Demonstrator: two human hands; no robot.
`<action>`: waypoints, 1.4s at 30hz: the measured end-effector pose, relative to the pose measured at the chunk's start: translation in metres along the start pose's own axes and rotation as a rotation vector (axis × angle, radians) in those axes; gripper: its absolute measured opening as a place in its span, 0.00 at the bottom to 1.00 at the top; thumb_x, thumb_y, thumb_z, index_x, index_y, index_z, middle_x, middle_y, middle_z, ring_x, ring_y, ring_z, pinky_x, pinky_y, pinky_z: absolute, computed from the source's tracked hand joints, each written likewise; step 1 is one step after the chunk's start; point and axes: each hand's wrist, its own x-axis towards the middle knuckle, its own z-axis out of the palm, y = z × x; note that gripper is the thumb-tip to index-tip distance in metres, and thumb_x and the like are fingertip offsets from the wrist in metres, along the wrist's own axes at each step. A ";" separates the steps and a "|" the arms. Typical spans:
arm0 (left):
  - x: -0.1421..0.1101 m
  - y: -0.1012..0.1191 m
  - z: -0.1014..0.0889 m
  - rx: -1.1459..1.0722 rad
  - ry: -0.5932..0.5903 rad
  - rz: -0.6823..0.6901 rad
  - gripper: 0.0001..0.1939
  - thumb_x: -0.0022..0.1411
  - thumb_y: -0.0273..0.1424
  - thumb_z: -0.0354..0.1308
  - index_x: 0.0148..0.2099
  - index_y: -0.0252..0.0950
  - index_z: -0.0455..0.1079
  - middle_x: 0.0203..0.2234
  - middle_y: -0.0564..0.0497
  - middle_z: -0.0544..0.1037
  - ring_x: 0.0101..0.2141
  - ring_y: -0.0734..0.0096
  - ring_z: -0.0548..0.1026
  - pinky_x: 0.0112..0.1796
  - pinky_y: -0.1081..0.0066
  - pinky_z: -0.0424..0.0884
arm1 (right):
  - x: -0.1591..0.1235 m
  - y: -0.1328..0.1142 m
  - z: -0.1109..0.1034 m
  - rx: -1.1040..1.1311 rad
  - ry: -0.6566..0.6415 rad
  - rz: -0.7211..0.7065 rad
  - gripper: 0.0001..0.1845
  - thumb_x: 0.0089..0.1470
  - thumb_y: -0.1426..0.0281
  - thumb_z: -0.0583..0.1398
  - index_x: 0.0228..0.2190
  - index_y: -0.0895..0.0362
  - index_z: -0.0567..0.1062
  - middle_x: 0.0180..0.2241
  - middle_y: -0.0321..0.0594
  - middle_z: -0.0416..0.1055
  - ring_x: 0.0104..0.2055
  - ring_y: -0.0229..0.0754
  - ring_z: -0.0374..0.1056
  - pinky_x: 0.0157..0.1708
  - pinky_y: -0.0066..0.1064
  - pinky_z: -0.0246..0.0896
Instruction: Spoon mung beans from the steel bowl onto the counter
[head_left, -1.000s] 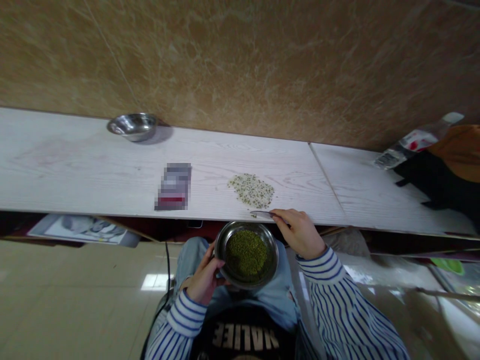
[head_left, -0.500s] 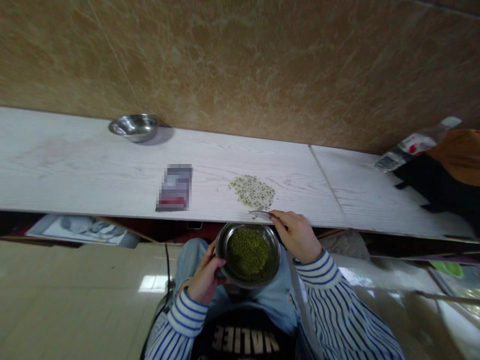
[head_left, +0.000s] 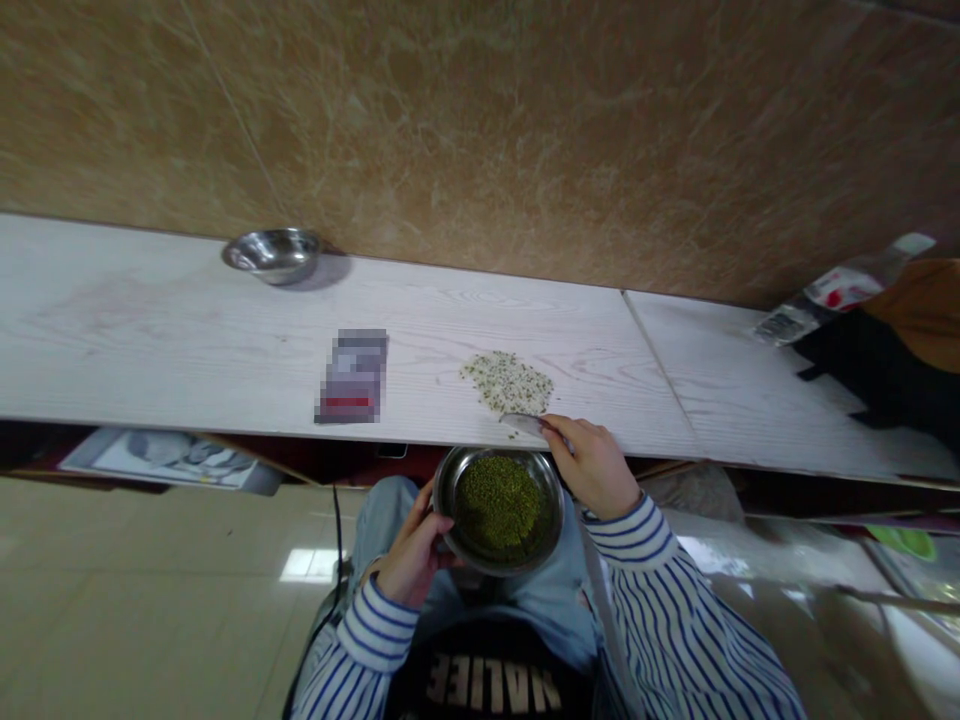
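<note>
My left hand (head_left: 411, 552) is closed on the left rim of a steel bowl (head_left: 553, 520), thumb over the edge. Green mung beans (head_left: 499, 500) lie inside that bowl, which sits over my lap just below the counter's front edge. In my right hand (head_left: 594, 464) is what looks like a small metal spoon (head_left: 521, 422), its handle mostly hidden by the fingers. Its tip touches the near side of a thin spread of white grains mixed with green beans (head_left: 508, 383). A few loose beans lie between the spoon and the edge.
A second steel bowl (head_left: 274, 257) stands at the back left against the wall. A blurred flat packet (head_left: 352, 376) lies left of the grains. To the right are a plastic bottle (head_left: 832, 292) and a black and brown bag (head_left: 892, 365). The white counter (head_left: 150, 340) has open shelves below.
My right hand has moved the spoon slightly away from the counter's edge, up to the grains. My left hand and the bowl of beans stay about where they were.
</note>
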 end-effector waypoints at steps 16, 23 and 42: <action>0.003 0.007 0.001 -0.015 0.010 0.011 0.35 0.47 0.23 0.55 0.59 0.45 0.59 0.35 0.51 0.72 0.27 0.70 0.71 0.21 0.72 0.69 | -0.014 -0.009 -0.011 0.120 -0.112 -0.146 0.13 0.60 0.69 0.52 0.42 0.52 0.74 0.38 0.39 0.76 0.41 0.39 0.70 0.41 0.35 0.60; 0.003 0.004 -0.004 -0.010 0.021 0.016 0.36 0.47 0.25 0.55 0.61 0.45 0.58 0.35 0.52 0.72 0.28 0.68 0.71 0.24 0.69 0.71 | -0.015 -0.013 -0.004 0.072 -0.030 -0.104 0.13 0.61 0.70 0.52 0.43 0.53 0.74 0.38 0.40 0.76 0.41 0.42 0.70 0.41 0.36 0.58; 0.013 0.001 -0.003 0.023 0.013 -0.022 0.35 0.48 0.26 0.55 0.61 0.44 0.57 0.41 0.49 0.71 0.32 0.66 0.70 0.24 0.69 0.70 | 0.055 0.013 0.006 0.060 -0.046 -0.137 0.14 0.60 0.71 0.52 0.43 0.53 0.75 0.42 0.39 0.77 0.43 0.41 0.71 0.46 0.35 0.62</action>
